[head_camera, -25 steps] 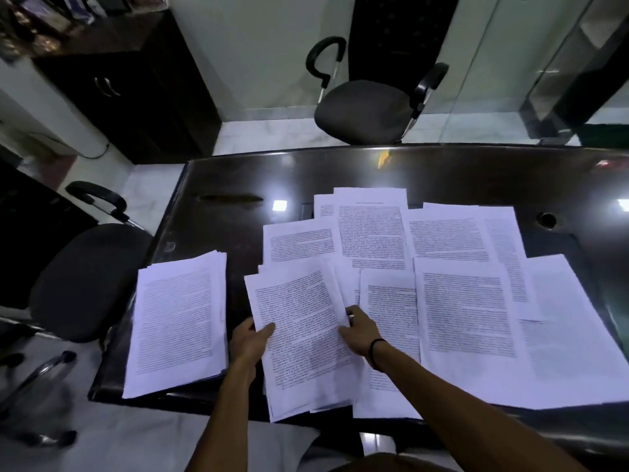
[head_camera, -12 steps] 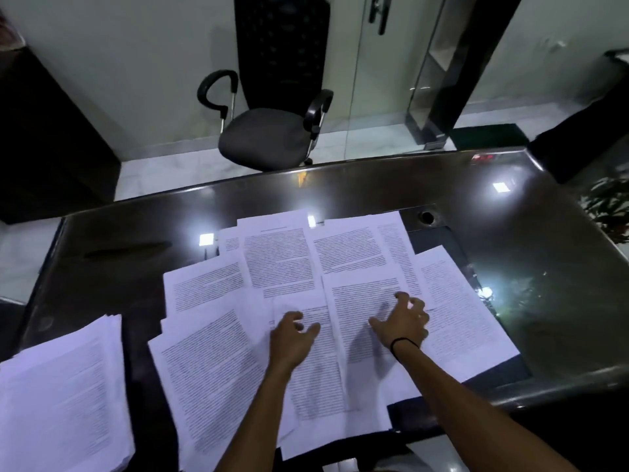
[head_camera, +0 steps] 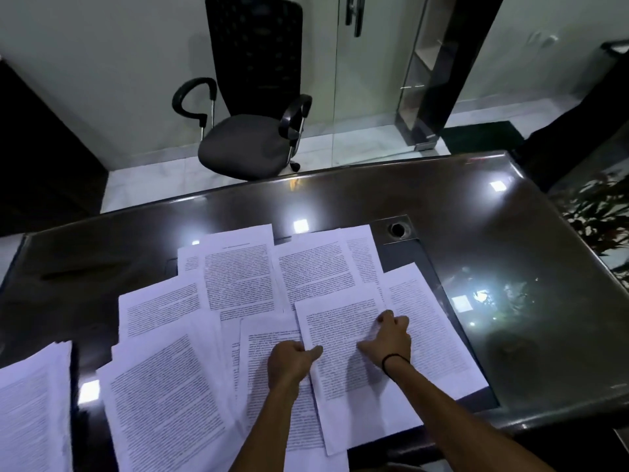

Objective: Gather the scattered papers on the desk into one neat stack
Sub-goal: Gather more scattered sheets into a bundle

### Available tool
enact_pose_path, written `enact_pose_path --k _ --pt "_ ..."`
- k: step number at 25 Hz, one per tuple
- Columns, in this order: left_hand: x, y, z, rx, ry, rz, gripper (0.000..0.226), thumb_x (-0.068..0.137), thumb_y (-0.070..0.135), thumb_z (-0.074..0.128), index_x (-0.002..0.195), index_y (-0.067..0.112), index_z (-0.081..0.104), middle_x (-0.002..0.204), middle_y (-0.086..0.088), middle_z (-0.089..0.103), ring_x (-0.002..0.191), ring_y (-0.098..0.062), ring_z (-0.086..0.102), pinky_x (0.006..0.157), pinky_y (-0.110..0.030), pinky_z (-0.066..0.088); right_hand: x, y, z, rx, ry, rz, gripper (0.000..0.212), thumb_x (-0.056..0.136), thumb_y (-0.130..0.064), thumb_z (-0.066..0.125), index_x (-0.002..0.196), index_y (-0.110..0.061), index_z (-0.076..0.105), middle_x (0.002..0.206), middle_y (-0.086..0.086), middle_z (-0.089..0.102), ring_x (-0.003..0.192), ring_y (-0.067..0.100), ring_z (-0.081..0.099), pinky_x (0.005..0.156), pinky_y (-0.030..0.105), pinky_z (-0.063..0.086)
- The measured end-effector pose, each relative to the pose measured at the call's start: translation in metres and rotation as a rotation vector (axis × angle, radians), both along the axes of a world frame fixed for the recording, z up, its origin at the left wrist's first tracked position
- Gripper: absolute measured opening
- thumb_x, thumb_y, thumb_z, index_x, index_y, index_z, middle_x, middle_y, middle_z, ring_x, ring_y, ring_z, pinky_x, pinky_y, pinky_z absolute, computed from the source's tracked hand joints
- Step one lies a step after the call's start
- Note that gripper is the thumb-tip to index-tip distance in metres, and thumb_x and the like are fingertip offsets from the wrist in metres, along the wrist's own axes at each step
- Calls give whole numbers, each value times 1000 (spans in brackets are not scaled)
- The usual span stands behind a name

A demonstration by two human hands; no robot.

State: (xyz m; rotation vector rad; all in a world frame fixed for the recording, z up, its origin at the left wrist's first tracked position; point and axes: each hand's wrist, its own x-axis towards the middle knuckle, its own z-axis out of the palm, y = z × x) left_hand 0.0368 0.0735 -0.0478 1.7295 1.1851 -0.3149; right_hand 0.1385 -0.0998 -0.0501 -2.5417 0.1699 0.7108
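One printed sheet is pinched at its left edge by the left hand and gripped at its right edge by the curled right hand. Its long axis runs away from the desk's near edge, among overlapping papers.

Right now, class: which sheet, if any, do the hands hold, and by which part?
The left hand pinches the front printed sheet at its left edge; the right hand grips its right side.
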Motion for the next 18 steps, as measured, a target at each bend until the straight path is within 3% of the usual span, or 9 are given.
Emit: enact_pose_path --k 4,6,9,12,14,16,18 --pt "11 -8 7 -37 -39 0 17 77 30 84 90 21 76 94 2 76 86 -20 71 78 -33 60 18 -4 -2 26 48 73 69 60 -50 84 108 -23 44 104 0 46 96 26 59 74 33 49" --pt "15 6 7 55 -57 5 18 81 30 80 95 20 77 94 1 76 90 -24 72 76 -29 56 34 1 2 74 -26 43 61 67 -59 79 106 -23 48 101 0 53 95 23 59 73 32 47" --pt "8 56 8 110 -98 222 19 81 27 82 93 12 78 86 -6 75 89 -30 73 76 -37 56 58 22 2 155 -178 9 52 78 -51 74 111 -16 55 116 9 56 111 30 54 85 38 48" --pt "-16 121 16 111 -113 471 41 81 31 83 113 8 73 106 -10 75 92 -30 72 80 -46 61 70 52 6 43 -158 113 82 68 -50 83 132 -16 43 135 9 38 122 34 42 91 46 49" --pt "-32 148 31 116 -158 552 34 86 28 79 113 10 71 110 -8 72 95 -34 69 85 -54 59 73 66 7 39 -78 123 98 61 -42 90 137 -15 34 136 11 35 119 37 48 90 45 49" --pt "-40 158 46 102 -209 614 23 91 22 74 112 15 68 109 -5 67 96 -34 65 91 -55 56 79 69 5 107 1 87 93 60 -31 92 132 -11 38 129 15 47 111 38 57 85 40 50" --pt "-45 161 48 87 -237 640 22 93 20 72 114 16 66 109 -3 65 97 -33 63 92 -52 55 89 68 2 135 21 130 67 67 -28 88 120 -8 53 117 15 63 104 35 63 81 37 52"
